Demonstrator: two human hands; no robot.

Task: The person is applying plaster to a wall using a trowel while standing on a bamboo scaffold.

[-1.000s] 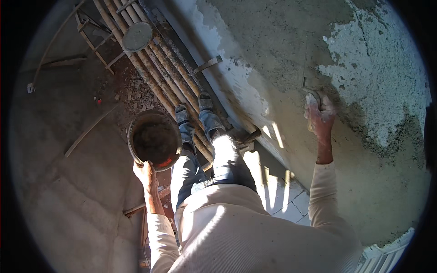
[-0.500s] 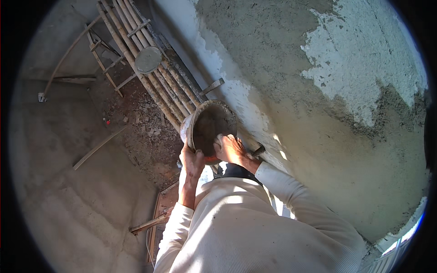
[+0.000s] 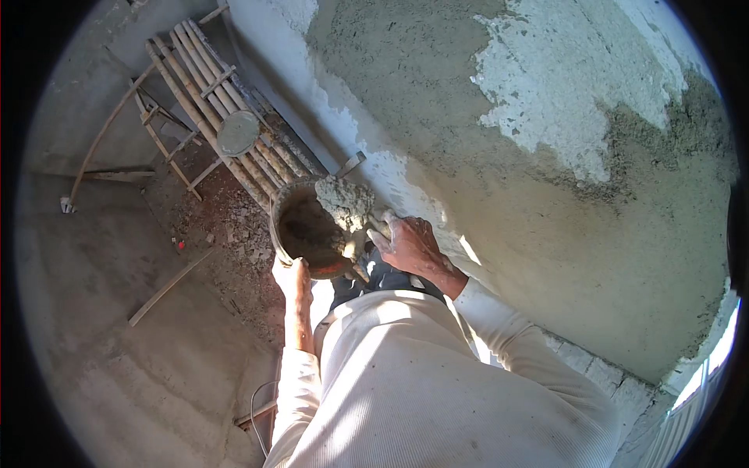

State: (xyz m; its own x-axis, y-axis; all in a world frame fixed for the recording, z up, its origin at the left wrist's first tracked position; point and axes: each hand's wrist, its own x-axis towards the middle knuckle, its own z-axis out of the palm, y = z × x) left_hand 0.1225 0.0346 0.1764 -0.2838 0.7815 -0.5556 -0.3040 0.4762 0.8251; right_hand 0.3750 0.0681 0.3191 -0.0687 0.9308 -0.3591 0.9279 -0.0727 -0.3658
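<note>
My left hand [image 3: 292, 279] grips the near-left rim of a round bucket [image 3: 276, 226], fingers closed on its edge. Dark, wet residue lines the bucket's inside. At the bucket's right side, my right hand [image 3: 411, 244] is closed round the handle of a trowel [image 3: 380, 227]. A thick lump of wet grey mortar [image 3: 345, 201] sits on the trowel, over the right part of the bucket's mouth. Most of the blade is hidden under the mortar.
A bamboo-pole scaffold platform [image 3: 195, 86] extends to the far left, bearing a round, mortar-coated pan [image 3: 238, 133]. On the right stands a partly plastered wall [image 3: 507, 226]. Rubble [image 3: 242, 242] and a wooden strip [image 3: 170, 287] lie below on the left.
My right hand has come up out of the bucket and to the right, bringing up the mortar-laden trowel. The bucket and my left hand have shifted left in view.
</note>
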